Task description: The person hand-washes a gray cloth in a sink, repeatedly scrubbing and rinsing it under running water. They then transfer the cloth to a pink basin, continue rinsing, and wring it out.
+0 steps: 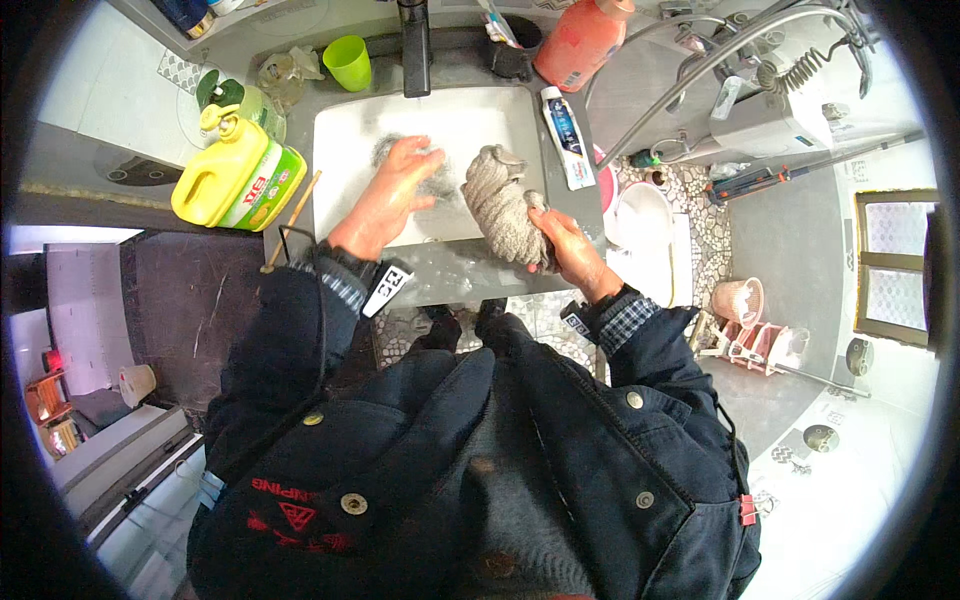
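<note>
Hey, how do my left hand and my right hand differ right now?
Your left hand is open and looks empty, while your right hand grips a bunched grey cloth. The left hand is over the white basin; the right hand is near the basin's front right corner. Both hands are bare, coming out of dark sleeves with checked cuffs.

A dark jacket point(400, 430) is bearing metal snaps point(353, 503), red print point(297, 515) toward its left edge and a red clip point(747, 510) at its right. Checked cuffs point(628, 320) are showing beside black-and-white tags point(388, 290); a black cable point(322, 335) is crossing the left sleeve point(285, 345).
</note>
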`<act>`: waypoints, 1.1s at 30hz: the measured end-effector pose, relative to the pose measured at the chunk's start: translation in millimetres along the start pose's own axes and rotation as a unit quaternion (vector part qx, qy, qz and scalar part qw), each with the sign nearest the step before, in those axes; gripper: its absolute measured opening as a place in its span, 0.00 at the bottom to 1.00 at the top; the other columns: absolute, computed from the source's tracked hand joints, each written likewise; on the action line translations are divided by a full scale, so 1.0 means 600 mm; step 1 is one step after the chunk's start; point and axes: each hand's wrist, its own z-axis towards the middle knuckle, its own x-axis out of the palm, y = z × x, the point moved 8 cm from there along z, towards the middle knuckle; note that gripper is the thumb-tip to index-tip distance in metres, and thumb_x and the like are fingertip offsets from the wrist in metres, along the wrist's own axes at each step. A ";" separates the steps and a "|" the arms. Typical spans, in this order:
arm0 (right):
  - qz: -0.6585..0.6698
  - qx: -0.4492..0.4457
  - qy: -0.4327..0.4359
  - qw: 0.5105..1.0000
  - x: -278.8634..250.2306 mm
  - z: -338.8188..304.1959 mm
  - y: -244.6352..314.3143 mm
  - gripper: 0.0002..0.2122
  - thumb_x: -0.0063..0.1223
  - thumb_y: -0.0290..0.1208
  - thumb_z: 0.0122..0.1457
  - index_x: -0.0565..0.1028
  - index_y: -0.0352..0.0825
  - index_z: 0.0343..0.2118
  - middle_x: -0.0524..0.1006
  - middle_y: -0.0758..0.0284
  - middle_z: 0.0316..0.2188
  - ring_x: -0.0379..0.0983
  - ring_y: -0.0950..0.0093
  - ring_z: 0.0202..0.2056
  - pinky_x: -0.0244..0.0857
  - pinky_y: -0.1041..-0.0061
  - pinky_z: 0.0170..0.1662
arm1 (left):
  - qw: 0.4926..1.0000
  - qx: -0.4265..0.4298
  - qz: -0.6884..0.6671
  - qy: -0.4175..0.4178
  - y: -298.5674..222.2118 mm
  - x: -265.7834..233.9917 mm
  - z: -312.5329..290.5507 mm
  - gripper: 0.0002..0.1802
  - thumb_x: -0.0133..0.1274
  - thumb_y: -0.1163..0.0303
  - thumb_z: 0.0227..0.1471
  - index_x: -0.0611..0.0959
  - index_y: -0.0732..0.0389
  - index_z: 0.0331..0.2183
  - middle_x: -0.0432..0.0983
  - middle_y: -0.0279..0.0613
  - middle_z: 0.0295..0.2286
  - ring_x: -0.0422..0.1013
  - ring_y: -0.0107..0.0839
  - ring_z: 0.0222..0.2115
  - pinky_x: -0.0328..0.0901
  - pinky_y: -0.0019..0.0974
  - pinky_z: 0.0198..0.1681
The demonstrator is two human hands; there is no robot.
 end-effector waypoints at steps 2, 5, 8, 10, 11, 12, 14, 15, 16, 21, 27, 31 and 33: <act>-0.003 0.019 -0.035 0.999 -0.013 -0.010 -0.008 0.18 0.44 0.43 0.61 0.69 0.32 0.44 0.74 0.68 0.29 0.72 0.80 0.26 0.69 0.81 0.23 | 0.998 -0.052 -0.010 0.024 0.028 0.033 -0.036 0.42 0.56 0.53 0.49 0.54 0.56 0.57 0.60 0.46 0.49 0.58 0.40 0.52 0.54 0.53 0.51; -0.069 -0.152 0.008 0.986 0.022 -0.017 0.032 0.22 0.44 0.42 0.61 0.65 0.28 0.49 0.74 0.65 0.31 0.68 0.80 0.28 0.64 0.82 0.28 | 0.989 -0.116 -0.077 0.043 0.075 0.085 -0.083 0.37 0.55 0.62 0.51 0.55 0.55 0.57 0.59 0.44 0.51 0.60 0.36 0.52 0.64 0.44 0.46; -0.227 -0.169 0.114 0.952 0.086 -0.020 0.022 0.25 0.45 0.43 0.61 0.61 0.29 0.55 0.73 0.59 0.40 0.69 0.75 0.40 0.64 0.76 0.41 | 0.983 0.062 -0.169 -0.026 0.050 0.083 -0.094 0.40 0.60 0.70 0.43 0.57 0.63 0.54 0.67 0.43 0.44 0.66 0.32 0.45 0.62 0.37 0.48; -0.284 -0.204 0.158 0.923 0.110 -0.026 0.018 0.24 0.48 0.42 0.60 0.64 0.29 0.53 0.73 0.56 0.42 0.70 0.73 0.41 0.65 0.74 0.42 | 0.983 0.081 -0.132 -0.100 0.050 0.037 -0.119 0.38 0.60 0.73 0.39 0.62 0.70 0.52 0.68 0.48 0.44 0.67 0.34 0.45 0.63 0.33 0.48; -0.323 -0.225 0.175 0.902 0.116 -0.027 0.019 0.23 0.49 0.41 0.59 0.66 0.28 0.52 0.74 0.55 0.42 0.70 0.72 0.40 0.65 0.74 0.42 | 0.980 0.132 0.003 -0.148 0.032 0.008 -0.138 0.40 0.61 0.72 0.38 0.62 0.71 0.52 0.68 0.50 0.45 0.67 0.36 0.46 0.62 0.34 0.49; -0.368 -0.242 0.171 0.881 0.115 -0.027 0.019 0.23 0.50 0.41 0.58 0.68 0.28 0.50 0.74 0.54 0.42 0.71 0.71 0.40 0.65 0.73 0.42 | 0.955 0.175 0.136 -0.196 0.014 -0.018 -0.163 0.42 0.62 0.71 0.37 0.61 0.71 0.53 0.68 0.52 0.46 0.67 0.37 0.46 0.62 0.34 0.49; -0.383 -0.177 0.192 0.886 0.102 -0.019 0.005 0.20 0.51 0.39 0.58 0.71 0.26 0.45 0.76 0.54 0.38 0.72 0.71 0.38 0.65 0.74 0.41 | 0.906 0.182 0.296 -0.244 0.000 -0.060 -0.209 0.49 0.64 0.68 0.32 0.59 0.71 0.55 0.65 0.58 0.49 0.64 0.41 0.50 0.59 0.36 0.52; -0.401 -0.116 0.182 0.891 0.088 -0.010 -0.006 0.19 0.52 0.38 0.58 0.73 0.26 0.43 0.77 0.54 0.36 0.73 0.70 0.36 0.66 0.74 0.41 | 0.881 0.192 0.345 -0.259 -0.006 -0.078 -0.233 0.47 0.63 0.69 0.33 0.61 0.67 0.55 0.67 0.58 0.47 0.65 0.45 0.49 0.60 0.38 0.51; -0.423 -0.138 0.198 0.873 0.090 -0.010 0.000 0.18 0.50 0.39 0.59 0.72 0.27 0.44 0.75 0.67 0.26 0.67 0.79 0.28 0.65 0.77 0.33 | 0.859 0.164 0.391 -0.288 -0.008 -0.104 -0.247 0.45 0.63 0.69 0.33 0.62 0.65 0.55 0.67 0.57 0.45 0.65 0.47 0.48 0.60 0.39 0.51; -0.444 -0.179 0.244 0.843 0.126 0.021 0.015 0.13 0.52 0.36 0.57 0.75 0.29 0.36 0.77 0.60 0.25 0.71 0.73 0.27 0.65 0.72 0.33 | 0.759 0.150 0.525 -0.355 0.010 -0.194 -0.295 0.41 0.62 0.74 0.34 0.65 0.62 0.53 0.61 0.54 0.45 0.60 0.51 0.48 0.58 0.43 0.51; -0.557 -0.162 0.259 0.772 0.141 0.108 0.008 0.17 0.50 0.41 0.56 0.76 0.29 0.37 0.77 0.55 0.31 0.74 0.64 0.33 0.66 0.68 0.38 | 0.748 0.106 0.491 -0.433 0.081 -0.257 -0.318 0.39 0.62 0.77 0.34 0.66 0.63 0.51 0.55 0.53 0.48 0.55 0.49 0.51 0.55 0.41 0.53; -0.687 -0.199 0.241 0.656 0.126 0.217 0.023 0.19 0.51 0.40 0.55 0.73 0.29 0.43 0.76 0.53 0.38 0.73 0.61 0.40 0.65 0.67 0.45 | 0.694 0.166 0.475 -0.515 0.061 -0.225 -0.360 0.33 0.61 0.78 0.36 0.69 0.64 0.48 0.59 0.55 0.47 0.58 0.51 0.49 0.56 0.43 0.52; -0.726 -0.207 0.239 0.611 0.129 0.270 0.018 0.22 0.53 0.39 0.53 0.69 0.30 0.48 0.74 0.52 0.43 0.71 0.60 0.44 0.64 0.67 0.48 | 0.685 0.221 0.457 -0.522 0.043 -0.193 -0.371 0.26 0.59 0.78 0.39 0.72 0.65 0.44 0.63 0.54 0.44 0.61 0.51 0.47 0.58 0.44 0.50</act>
